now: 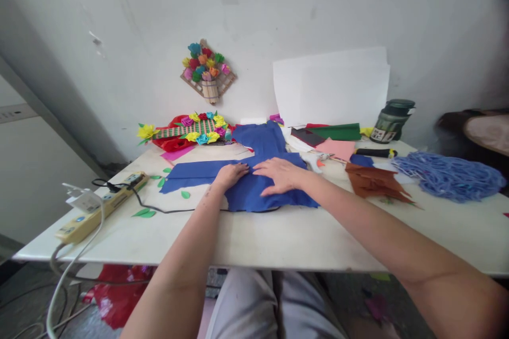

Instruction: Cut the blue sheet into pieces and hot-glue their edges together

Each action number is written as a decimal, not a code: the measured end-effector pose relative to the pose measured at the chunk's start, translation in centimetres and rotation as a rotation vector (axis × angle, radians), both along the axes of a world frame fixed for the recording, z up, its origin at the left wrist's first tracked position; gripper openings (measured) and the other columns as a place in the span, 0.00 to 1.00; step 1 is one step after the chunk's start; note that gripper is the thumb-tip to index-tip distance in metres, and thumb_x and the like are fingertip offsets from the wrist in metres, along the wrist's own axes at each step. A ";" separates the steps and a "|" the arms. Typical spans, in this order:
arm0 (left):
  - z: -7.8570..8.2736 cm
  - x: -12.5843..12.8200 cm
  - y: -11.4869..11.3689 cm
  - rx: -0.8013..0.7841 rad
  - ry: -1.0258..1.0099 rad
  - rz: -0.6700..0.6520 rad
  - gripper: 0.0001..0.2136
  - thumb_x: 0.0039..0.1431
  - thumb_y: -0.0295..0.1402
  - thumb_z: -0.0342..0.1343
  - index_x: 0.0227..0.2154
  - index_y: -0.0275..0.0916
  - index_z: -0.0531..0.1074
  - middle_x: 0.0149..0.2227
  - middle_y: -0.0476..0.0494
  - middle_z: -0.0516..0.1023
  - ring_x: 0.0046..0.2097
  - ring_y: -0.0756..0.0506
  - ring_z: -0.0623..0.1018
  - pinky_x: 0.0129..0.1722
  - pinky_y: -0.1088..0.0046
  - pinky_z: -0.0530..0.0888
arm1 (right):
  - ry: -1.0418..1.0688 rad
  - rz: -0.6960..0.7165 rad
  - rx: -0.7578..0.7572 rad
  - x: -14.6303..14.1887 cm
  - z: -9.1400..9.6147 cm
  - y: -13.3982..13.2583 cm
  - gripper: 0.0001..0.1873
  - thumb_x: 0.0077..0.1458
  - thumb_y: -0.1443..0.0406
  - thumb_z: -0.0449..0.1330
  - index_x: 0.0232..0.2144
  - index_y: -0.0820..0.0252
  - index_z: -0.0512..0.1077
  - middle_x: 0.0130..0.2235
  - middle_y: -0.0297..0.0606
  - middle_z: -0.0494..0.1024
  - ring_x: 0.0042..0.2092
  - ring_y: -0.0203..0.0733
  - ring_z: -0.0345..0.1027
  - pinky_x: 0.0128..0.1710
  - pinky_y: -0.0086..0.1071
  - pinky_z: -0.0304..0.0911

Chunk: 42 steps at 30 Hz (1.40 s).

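Observation:
Blue crepe paper (258,194) lies in the middle of the table, with a folded strip (194,169) reaching left and another blue piece (262,136) behind. My left hand (231,176) rests on the paper near the strip's right end, its fingers stretched to the right and close together. Just right of it, my right hand (280,175) lies on the same paper, fingers spread and thumb apart. The two hands' fingertips almost meet. A black cord (167,211) passes beneath the paper's front edge. Green paper leaves (185,194) are scattered left of the paper.
A power strip (103,209) with a white charger (85,200) sits at the left. Paper flowers (202,139) lie behind. At right are a glue gun (316,161), brown paper (371,181), a black-handled cutter (374,153), blue yarn (457,176) and a green bottle (392,122).

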<state>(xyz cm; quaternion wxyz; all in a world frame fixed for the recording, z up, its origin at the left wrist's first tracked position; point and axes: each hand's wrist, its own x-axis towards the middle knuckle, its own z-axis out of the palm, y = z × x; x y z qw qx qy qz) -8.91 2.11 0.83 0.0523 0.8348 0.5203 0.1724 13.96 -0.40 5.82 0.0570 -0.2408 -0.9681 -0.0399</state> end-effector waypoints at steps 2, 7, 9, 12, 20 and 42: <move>0.1 0.0 0.1 0.002 0.003 0.013 0.19 0.58 0.43 0.43 0.48 0.46 0.70 0.50 0.49 0.71 0.53 0.45 0.69 0.53 0.73 0.62 | -0.076 0.023 -0.049 -0.2 0.2 -2.1 0.43 0.42 0.48 0.59 0.58 0.59 0.57 0.60 0.46 0.56 0.57 0.54 0.53 0.54 0.46 0.47; 0.3 -0.4 0.5 -0.003 0.044 -0.091 0.20 0.56 0.44 0.47 0.49 0.44 0.69 0.52 0.47 0.70 0.53 0.44 0.69 0.53 0.71 0.62 | -0.234 -0.080 -0.047 -0.3 0.5 -6.2 0.41 0.39 0.61 0.62 0.56 0.63 0.58 0.61 0.51 0.52 0.60 0.58 0.46 0.53 0.47 0.48; 0.2 -0.5 0.8 -0.004 0.023 -0.090 0.18 0.57 0.42 0.46 0.46 0.42 0.71 0.51 0.47 0.71 0.52 0.45 0.70 0.53 0.71 0.62 | -0.253 -0.116 0.017 -0.4 0.6 -6.8 0.30 0.42 0.67 0.59 0.50 0.67 0.64 0.54 0.55 0.64 0.54 0.56 0.58 0.48 0.43 0.54; 0.2 -0.6 1.4 -0.012 -0.057 -0.023 0.18 0.56 0.42 0.45 0.43 0.40 0.74 0.45 0.46 0.75 0.46 0.44 0.73 0.48 0.72 0.66 | -0.278 -0.166 0.038 -0.6 1.5 -6.5 0.16 0.46 0.73 0.53 0.40 0.67 0.70 0.38 0.50 0.74 0.39 0.47 0.69 0.37 0.35 0.59; 1.9 -0.9 2.4 -0.118 -0.143 0.013 0.21 0.52 0.47 0.47 0.29 0.34 0.76 0.24 0.51 0.74 0.28 0.50 0.69 0.31 0.77 0.65 | -0.280 -0.129 -0.408 0.4 4.4 -2.1 0.10 0.52 0.63 0.54 0.28 0.63 0.74 0.23 0.32 0.69 0.25 0.32 0.59 0.26 0.26 0.51; 5.5 -0.1 2.6 0.050 -0.088 -0.032 0.18 0.55 0.42 0.45 0.21 0.35 0.72 0.18 0.51 0.66 0.24 0.52 0.62 0.26 0.76 0.59 | -0.061 -0.690 0.136 -4.3 -1.1 4.7 0.16 0.51 0.77 0.50 0.35 0.68 0.76 0.36 0.55 0.77 0.38 0.49 0.72 0.33 0.37 0.63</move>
